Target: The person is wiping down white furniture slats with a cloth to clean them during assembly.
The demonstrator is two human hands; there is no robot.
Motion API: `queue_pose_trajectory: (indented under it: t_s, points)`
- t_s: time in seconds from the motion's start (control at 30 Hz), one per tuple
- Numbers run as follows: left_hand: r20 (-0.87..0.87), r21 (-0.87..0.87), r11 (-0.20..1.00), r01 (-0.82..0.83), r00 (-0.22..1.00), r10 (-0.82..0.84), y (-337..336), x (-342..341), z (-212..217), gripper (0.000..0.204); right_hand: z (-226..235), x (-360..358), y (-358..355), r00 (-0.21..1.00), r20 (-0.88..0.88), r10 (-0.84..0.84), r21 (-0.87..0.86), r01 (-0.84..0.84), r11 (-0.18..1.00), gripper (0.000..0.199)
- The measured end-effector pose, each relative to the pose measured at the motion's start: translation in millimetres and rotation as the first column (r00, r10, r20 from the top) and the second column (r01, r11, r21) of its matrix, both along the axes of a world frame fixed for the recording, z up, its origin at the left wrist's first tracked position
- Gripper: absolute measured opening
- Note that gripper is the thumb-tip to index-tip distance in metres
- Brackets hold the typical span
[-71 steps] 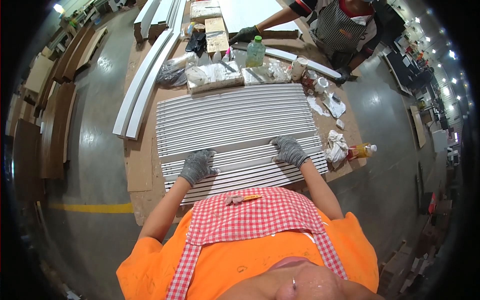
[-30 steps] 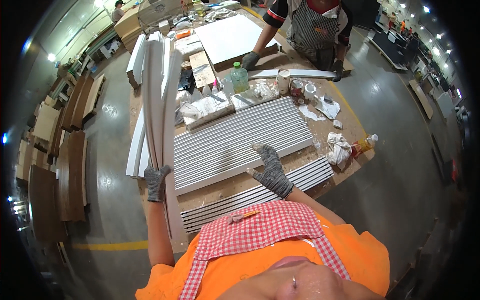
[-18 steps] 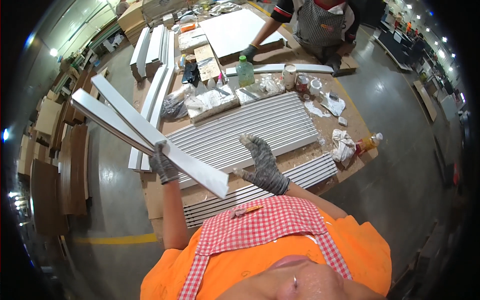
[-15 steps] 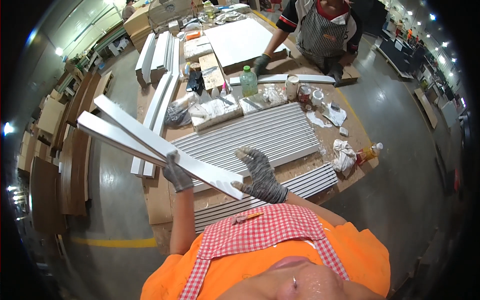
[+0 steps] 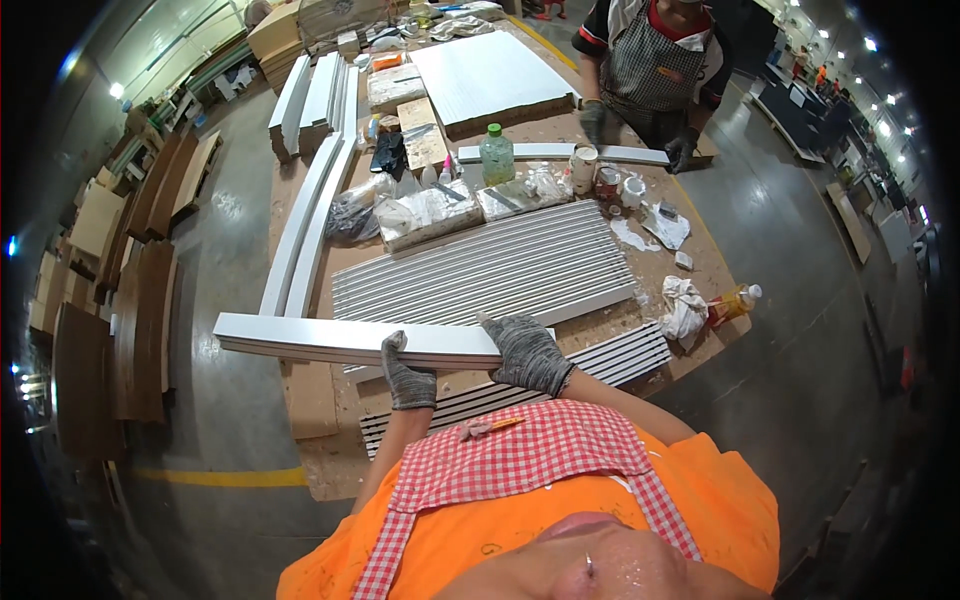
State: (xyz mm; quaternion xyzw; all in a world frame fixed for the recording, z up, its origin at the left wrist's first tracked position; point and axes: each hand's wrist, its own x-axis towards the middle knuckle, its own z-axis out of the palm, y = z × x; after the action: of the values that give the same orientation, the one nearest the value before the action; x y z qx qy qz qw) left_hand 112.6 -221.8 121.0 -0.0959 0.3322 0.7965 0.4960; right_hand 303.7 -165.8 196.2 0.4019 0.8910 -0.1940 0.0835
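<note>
Two long white boards (image 5: pixel 300 332), seemingly laid one on the other, stretch sideways in front of me, over the near part of the table. My left hand (image 5: pixel 408 376), in a grey knit glove, is closed on them near their middle, thumb over the top face. Around their right end wraps my right hand (image 5: pixel 536 356), gloved alike; its fingertips are partly hidden. Just beyond the boards lies a wide row of narrow white strips (image 5: pixel 490 265) packed side by side. A smaller row of strips (image 5: pixel 630 357) lies close to my body, partly behind my hands.
Long white boards (image 5: pixel 300 235) line the table's left side. A green-capped bottle (image 5: pixel 496 158), jars (image 5: pixel 633 192), white-stained blocks (image 5: pixel 430 216), a rag (image 5: pixel 683 312) and an amber bottle (image 5: pixel 735 303) stand about. Across the table, a gloved co-worker (image 5: pixel 650 80) stands by a white strip (image 5: pixel 545 152).
The two boards, spread apart and slanting up-left before, now lie together and nearly level. My left hand has moved right, and my right hand has closed on their end. The co-worker's hand shifted right.
</note>
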Motion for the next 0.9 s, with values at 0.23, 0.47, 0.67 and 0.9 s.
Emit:
queue_pose_trajectory:
  t_s: [0.23,0.47,0.67,0.9]
  points:
    - [0.024,-0.112,0.988,0.108,0.994,-0.106,-34,11,-23,0.013,-12,36,3,1.000,0.014,0.019,-0.062,-0.018,0.998,0.086]
    - [-0.131,0.125,0.990,-0.062,0.988,0.078,-48,-43,-40,0.043,6,54,13,0.988,0.088,0.131,0.006,-0.132,0.991,0.078]
    - [-0.324,-0.071,0.929,-0.363,0.889,0.323,-79,-141,-47,0.053,7,71,8,0.976,0.122,0.178,0.047,-0.185,0.982,0.076]
    - [-0.368,-0.196,0.857,-0.477,0.846,0.386,-132,-234,-129,0.054,7,82,3,0.962,0.110,0.249,0.069,-0.258,0.964,0.077]
